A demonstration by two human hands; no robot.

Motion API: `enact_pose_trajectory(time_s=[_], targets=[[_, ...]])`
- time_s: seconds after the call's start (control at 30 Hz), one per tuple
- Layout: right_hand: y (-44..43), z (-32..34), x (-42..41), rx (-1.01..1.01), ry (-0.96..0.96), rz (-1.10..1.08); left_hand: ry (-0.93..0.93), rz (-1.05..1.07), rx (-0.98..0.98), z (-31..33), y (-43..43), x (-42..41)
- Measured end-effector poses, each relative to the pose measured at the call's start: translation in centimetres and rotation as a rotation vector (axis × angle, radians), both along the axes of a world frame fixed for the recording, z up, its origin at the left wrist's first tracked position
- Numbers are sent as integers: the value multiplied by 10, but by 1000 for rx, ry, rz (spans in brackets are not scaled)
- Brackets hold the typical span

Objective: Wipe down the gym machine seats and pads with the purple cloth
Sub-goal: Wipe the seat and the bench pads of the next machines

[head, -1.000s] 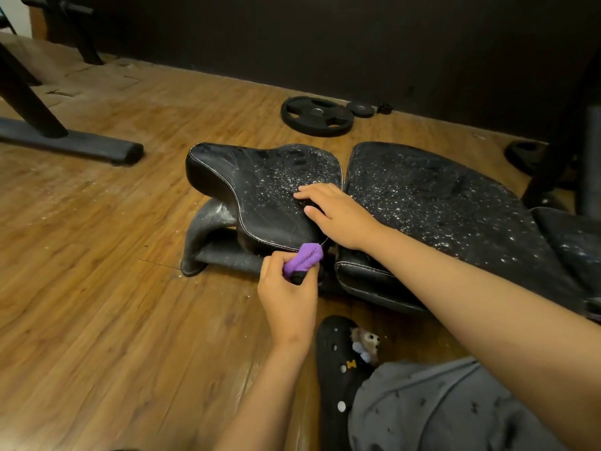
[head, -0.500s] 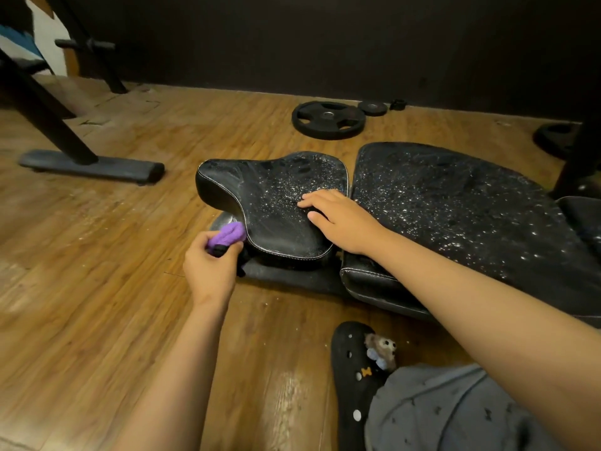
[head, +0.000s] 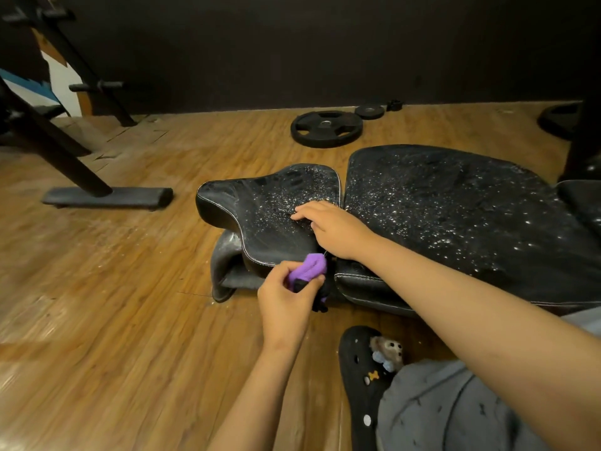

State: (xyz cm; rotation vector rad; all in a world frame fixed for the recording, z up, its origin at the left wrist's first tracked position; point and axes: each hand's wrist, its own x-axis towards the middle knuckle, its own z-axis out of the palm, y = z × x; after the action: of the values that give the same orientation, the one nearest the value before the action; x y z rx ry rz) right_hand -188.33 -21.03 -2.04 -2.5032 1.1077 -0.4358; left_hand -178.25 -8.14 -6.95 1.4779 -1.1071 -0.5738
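A wooden floor (head: 97,320) runs back to a dark wall (head: 292,43); on it lie two black pads end to end, a narrow seat pad (head: 253,216) and a wider back pad (head: 455,222), both flecked with pale droplets or specks. The right hand (head: 335,229) rests on the seat pad, fingers spread and fairly flat, holding nothing. The left hand (head: 286,304) clenches the one purple cloth (head: 310,266), bunched against the seat pad's near edge beside the gap between the pads; something black hangs under the cloth, too dark to make out. Three weight plates lie by the wall: a large one (head: 326,129), a small one (head: 369,111), and a third (head: 557,120) half hidden at the right. One black clog (head: 361,385) with charms shows below; a grey trouser leg (head: 439,411) covers its heel. At the left, a machine foot (head: 107,196) sits on the floor, its frame cut off.
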Motion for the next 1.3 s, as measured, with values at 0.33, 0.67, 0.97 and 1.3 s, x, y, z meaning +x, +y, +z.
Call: enact_pose_trajectory(time_s=[0.33, 0.67, 0.97, 1.3], targets=[[-2, -1, -2, 51, -71, -11, -243, 68, 45, -1, -10, -11], [-2, 0, -2, 36, -51, -4, -222, 356, 194, 37, 9, 70], [51, 39, 41, -179, -456, 76, -258, 108, 186, 122, 5, 130], [65, 68, 84, 110, -659, -92, 35, -163, 77, 148, -20, 115]])
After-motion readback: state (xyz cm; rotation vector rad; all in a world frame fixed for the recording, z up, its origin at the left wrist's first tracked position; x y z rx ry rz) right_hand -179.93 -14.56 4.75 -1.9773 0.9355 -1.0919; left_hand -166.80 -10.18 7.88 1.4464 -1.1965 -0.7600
